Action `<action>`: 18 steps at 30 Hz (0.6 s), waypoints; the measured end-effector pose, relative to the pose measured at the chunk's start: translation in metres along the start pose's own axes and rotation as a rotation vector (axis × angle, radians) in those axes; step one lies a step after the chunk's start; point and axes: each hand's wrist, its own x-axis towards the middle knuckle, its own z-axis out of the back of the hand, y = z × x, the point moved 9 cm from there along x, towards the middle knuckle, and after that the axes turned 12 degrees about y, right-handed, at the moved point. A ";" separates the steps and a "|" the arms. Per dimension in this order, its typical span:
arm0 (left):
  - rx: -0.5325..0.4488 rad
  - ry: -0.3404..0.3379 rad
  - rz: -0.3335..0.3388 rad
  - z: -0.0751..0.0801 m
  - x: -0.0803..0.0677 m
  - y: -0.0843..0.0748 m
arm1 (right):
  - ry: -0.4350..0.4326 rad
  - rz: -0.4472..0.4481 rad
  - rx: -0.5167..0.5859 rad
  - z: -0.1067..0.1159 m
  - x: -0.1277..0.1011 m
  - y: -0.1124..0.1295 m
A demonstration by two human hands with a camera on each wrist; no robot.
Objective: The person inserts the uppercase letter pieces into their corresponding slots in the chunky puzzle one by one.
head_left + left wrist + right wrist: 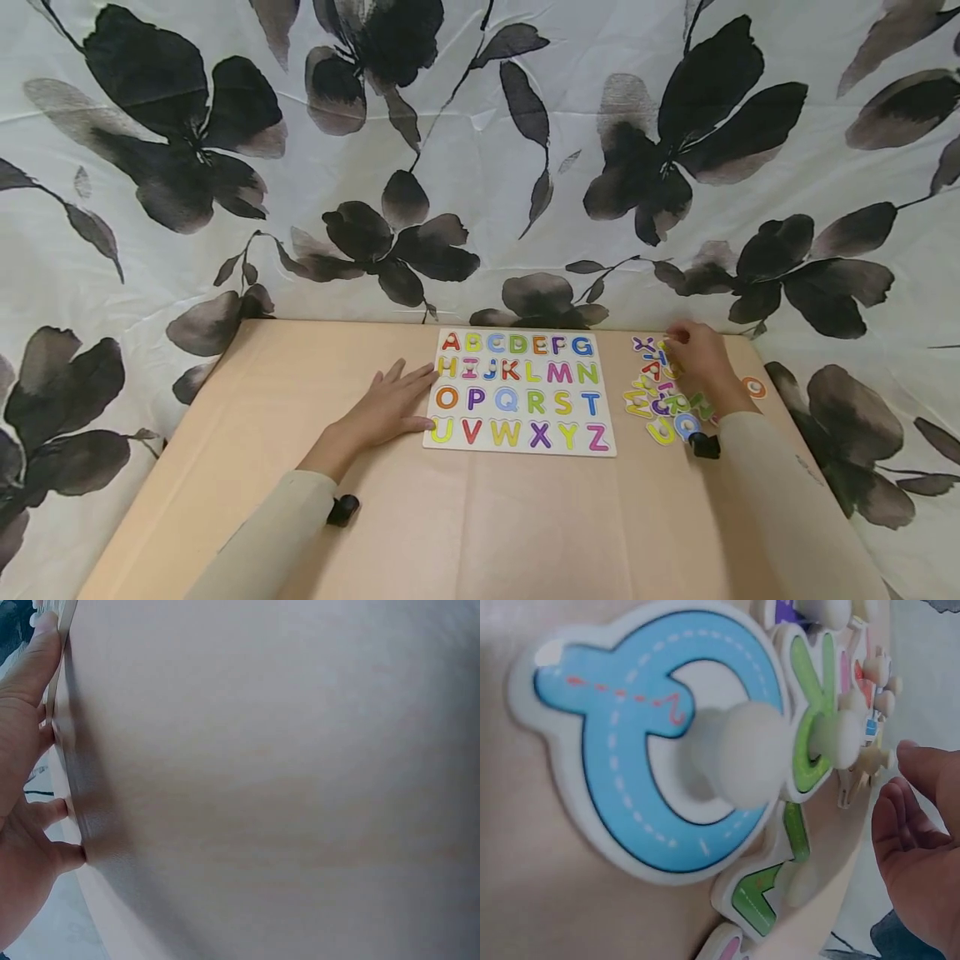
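My left hand (386, 406) lies spread at the left edge of a white alphabet board (491, 418), its thumb and fingertips touching the edge. The left wrist view shows that hand (26, 765) along the board's side. Over the far part of a heap of letter pieces my right hand (701, 358) reaches down, fingers bent. In the right wrist view a gap shows between its thumb and fingers (889, 825), close beside a pale knob (885, 758). A blue Q piece (604, 765) with a white knob lies nearest that camera; a green piece (802, 664) is beside it.
The heap includes a red A piece (652, 372) and a yellow U piece (662, 432). An orange O piece (753, 387) lies apart, near the table's right edge. The peach-coloured table (525, 525) meets a flowered cloth (487, 183) behind.
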 end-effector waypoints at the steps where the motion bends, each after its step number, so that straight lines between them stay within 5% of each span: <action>1: 0.001 -0.001 -0.001 0.000 0.000 0.000 | 0.003 -0.008 -0.005 -0.001 0.001 -0.002; 18: 0.013 -0.010 -0.001 -0.001 0.002 0.001 | -0.025 -0.025 -0.113 -0.005 0.012 -0.009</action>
